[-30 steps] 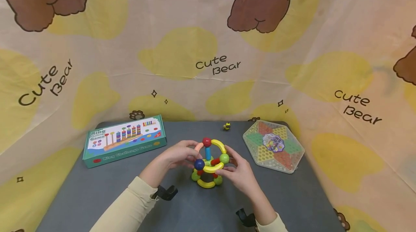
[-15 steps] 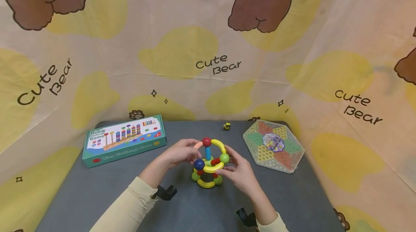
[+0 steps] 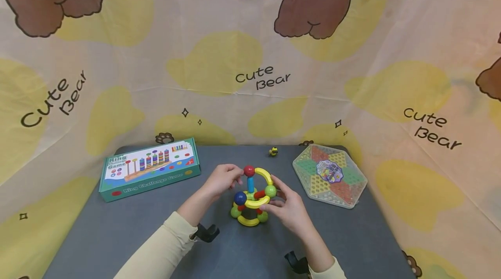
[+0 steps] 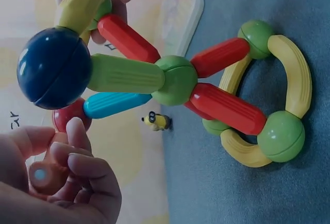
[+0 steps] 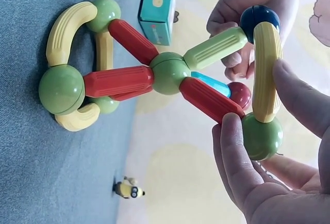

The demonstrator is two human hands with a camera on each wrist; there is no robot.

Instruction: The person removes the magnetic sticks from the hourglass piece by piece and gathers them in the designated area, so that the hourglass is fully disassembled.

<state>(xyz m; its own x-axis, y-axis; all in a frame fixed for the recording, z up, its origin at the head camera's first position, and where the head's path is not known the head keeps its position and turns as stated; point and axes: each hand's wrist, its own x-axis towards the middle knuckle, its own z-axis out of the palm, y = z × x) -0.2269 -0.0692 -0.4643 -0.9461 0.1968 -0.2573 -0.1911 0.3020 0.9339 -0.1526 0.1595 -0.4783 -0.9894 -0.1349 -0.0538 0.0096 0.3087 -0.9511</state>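
From where I sit, the ball-and-rod structure (image 3: 251, 184) stands upright on the dark surface (image 3: 242, 253), midway between its left and right edges and well apart from the far edge. Its base ring (image 4: 298, 74) lies flat; red legs lean in from there to a centre green ball (image 5: 170, 73). Above that I see a blue rod (image 4: 116, 104) running to the red ball (image 3: 249, 171), a pale green rod (image 5: 216, 49) to the dark blue ball (image 3: 240, 198) and a red rod (image 5: 211, 100) to the upper green ball (image 3: 270, 190).

The grip of the left hand (image 3: 223, 180) is together, thumb and fingers pinching an orange curved rod (image 4: 49, 177) just beside the red ball; I can't tell whether rod and ball touch. The grip of the right hand (image 3: 288, 207) is clamped on the structure, fingers at the upper green ball and thumb against the yellow curved rod (image 5: 267, 74) that joins it to the dark blue ball.

I have the Ring Challenge Game box (image 3: 150, 170) at the surface's far left corner, a hexagonal game board (image 3: 329, 177) at the far right corner, and a small yellow figure (image 3: 273, 152) near the far edge, between them.
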